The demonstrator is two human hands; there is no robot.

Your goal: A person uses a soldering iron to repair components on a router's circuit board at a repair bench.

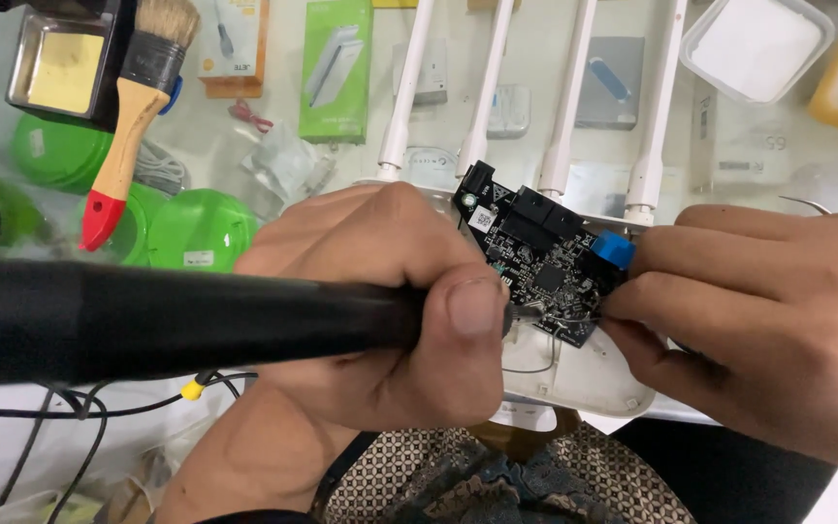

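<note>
Notably, white casing (574,374) (open), circuit board (535,262) inside

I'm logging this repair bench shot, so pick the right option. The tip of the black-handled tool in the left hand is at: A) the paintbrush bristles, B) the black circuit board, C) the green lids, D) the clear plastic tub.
B: the left hand grips the black-handled tool, whose metal tip meets the black circuit board, steadied at its edge by the right hand over the white router shell.
</note>
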